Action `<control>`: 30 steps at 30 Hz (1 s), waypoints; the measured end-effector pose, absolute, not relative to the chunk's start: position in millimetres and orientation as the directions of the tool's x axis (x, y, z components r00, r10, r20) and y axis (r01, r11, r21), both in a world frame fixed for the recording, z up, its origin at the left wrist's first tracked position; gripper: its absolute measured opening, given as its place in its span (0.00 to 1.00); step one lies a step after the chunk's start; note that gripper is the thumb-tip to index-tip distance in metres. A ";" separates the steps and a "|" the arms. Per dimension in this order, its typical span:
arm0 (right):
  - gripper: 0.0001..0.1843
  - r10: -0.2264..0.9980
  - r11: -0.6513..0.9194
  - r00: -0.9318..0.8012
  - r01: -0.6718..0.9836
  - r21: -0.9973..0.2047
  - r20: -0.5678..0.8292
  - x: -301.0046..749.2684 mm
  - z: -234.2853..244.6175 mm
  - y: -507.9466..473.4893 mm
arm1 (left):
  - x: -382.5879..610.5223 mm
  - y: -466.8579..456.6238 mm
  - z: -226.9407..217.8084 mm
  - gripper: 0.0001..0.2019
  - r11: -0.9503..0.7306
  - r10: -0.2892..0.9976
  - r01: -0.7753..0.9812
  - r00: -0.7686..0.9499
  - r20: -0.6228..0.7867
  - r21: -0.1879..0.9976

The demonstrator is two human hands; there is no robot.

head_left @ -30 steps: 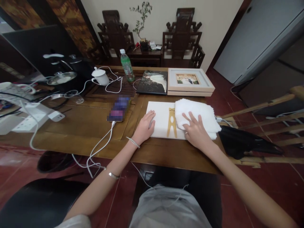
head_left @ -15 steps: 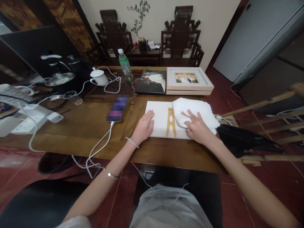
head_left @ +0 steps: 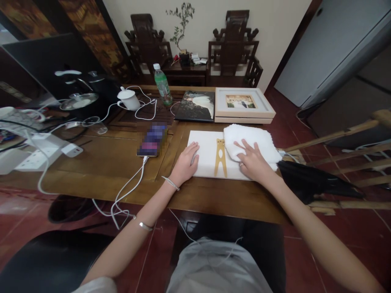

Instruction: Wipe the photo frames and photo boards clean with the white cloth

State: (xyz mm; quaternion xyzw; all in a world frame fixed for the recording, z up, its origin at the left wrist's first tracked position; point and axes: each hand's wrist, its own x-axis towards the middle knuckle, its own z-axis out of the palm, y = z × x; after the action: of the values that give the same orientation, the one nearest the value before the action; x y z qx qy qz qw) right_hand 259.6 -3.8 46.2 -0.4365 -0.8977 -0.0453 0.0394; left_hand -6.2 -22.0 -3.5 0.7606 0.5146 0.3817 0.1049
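A flat white board (head_left: 205,160) lies near the front edge of the wooden table. My left hand (head_left: 185,163) rests on its left edge with the fingers stretched out and the thumb apart. On the right part of the board sits a folded, fluffy white towel (head_left: 259,138). My right hand (head_left: 255,160) lies on the towel with its fingers spread, gripping nothing. Between my hands, a yellow clothespin-shaped piece (head_left: 220,158) with two legs lies flat on the board, close to the towel's left side.
A charging phone (head_left: 152,140) lies left of the board. Behind stand a green-labelled bottle (head_left: 164,87), a lidded white cup (head_left: 128,100), a dark picture panel (head_left: 195,106) and a framed picture (head_left: 244,116). A power strip (head_left: 41,150) and cables spread at left; wooden poles (head_left: 342,134) are at right.
The view has shifted very slightly. Both hands stay in the same places on the board and towel.
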 end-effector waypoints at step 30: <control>0.14 0.704 0.707 -0.700 0.706 -0.029 0.123 270.1 55.3 -81.8 | -6.4 -22.1 -4.1 0.17 -0.456 0.858 0.700 0.181 0.482 0.549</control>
State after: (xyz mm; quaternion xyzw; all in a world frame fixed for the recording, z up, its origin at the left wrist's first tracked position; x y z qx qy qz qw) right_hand 270.1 -81.8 55.3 -0.3824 -0.9218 -0.0102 0.0625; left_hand -6.4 -22.1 -4.1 0.7615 0.5114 0.3848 0.1023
